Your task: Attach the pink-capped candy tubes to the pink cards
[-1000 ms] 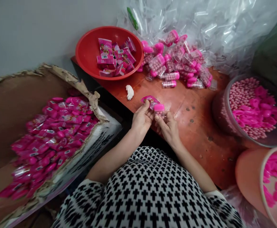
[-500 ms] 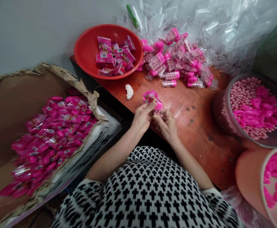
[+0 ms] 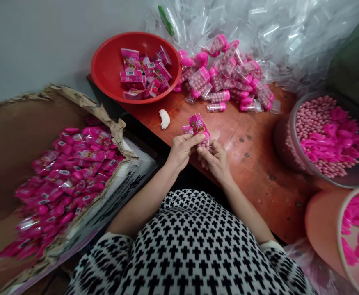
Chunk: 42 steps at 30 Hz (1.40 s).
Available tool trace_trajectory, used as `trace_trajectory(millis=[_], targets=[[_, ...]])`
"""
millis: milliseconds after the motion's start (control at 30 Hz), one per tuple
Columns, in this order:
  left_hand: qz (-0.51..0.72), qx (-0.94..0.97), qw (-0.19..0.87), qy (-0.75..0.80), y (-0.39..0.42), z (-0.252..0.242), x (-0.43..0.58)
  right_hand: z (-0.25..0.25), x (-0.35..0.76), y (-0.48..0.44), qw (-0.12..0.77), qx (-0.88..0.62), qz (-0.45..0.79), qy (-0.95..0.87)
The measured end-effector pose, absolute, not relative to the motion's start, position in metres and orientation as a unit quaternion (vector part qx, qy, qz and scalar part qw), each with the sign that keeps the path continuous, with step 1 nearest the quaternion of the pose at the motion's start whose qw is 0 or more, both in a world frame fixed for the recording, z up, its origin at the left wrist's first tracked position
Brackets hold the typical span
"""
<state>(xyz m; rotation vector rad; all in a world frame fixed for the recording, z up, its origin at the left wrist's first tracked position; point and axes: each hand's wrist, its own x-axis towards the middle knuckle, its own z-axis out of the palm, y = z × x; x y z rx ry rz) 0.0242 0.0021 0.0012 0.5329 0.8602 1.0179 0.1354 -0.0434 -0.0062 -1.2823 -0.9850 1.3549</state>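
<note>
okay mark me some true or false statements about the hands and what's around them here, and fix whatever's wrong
1. The left hand grips a printed wrapper. True.
2. The right hand is inside the bead tub. False: it holds a small bottle of pink beads.
3. The white lump lies on the table, apart from both hands. True.
4. The red bowl is full of loose beads. False: it holds pink printed packets.
5. The cardboard box stands on the person's right. False: it is on the left.
6. Pink plastic pieces lie on the beads in the bead tub. True.
</note>
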Motion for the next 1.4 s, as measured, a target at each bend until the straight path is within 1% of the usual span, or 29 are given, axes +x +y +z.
trace_trajectory(millis=[100,167,233,367,400,433,567,667,833,967,1067,1167,1233,1300,1333,1400], targets=[[0.452,0.249,0.759,0.396,0.000,0.004,0.024,-0.006,0.135,-0.041,0.487,-0.493,0.626,-0.358],[0.449,0.247,0.760,0.399,0.000,0.005,0.023,-0.006,0.136,-0.039,0.489,-0.487,0.628,-0.360],[0.465,0.236,0.753,0.402,0.001,0.006,0.022,-0.007,0.136,-0.040,0.482,-0.502,0.604,-0.389],[0.490,0.223,0.744,0.397,0.000,0.004,0.025,-0.005,0.136,-0.043,0.474,-0.569,0.481,-0.469],[0.486,0.226,0.746,0.394,-0.001,0.004,0.025,-0.004,0.135,-0.045,0.477,-0.576,0.466,-0.473],[0.480,0.230,0.751,0.391,-0.002,0.004,0.026,-0.004,0.135,-0.045,0.481,-0.573,0.474,-0.465],[0.419,0.262,0.789,0.364,-0.008,0.005,0.022,-0.004,0.131,-0.046,0.487,-0.514,0.600,-0.372],[0.410,0.262,0.788,0.376,-0.009,0.005,0.018,-0.007,0.128,-0.047,0.497,-0.485,0.638,-0.333],[0.483,0.199,0.743,0.418,-0.007,0.002,0.014,-0.012,0.131,-0.053,0.507,-0.435,0.665,-0.334],[0.458,0.196,0.776,0.387,-0.015,0.000,0.017,-0.014,0.130,-0.049,0.522,-0.448,0.651,-0.321],[0.468,0.189,0.783,0.363,-0.023,0.005,0.015,-0.010,0.121,-0.040,0.521,-0.462,0.647,-0.313],[0.521,0.198,0.738,0.381,-0.027,0.014,-0.009,0.000,0.115,-0.032,0.500,-0.451,0.660,-0.332],[0.610,0.205,0.654,0.398,-0.028,0.018,-0.037,0.005,0.117,-0.030,0.487,-0.443,0.665,-0.353],[0.717,0.220,0.539,0.383,-0.027,0.019,-0.065,0.008,0.125,-0.029,0.485,-0.455,0.651,-0.366],[0.731,0.236,0.513,0.384,-0.026,0.017,-0.074,0.008,0.131,-0.028,0.486,-0.470,0.638,-0.370],[0.702,0.264,0.502,0.432,-0.022,0.010,-0.079,0.005,0.140,-0.028,0.486,-0.502,0.611,-0.372]])
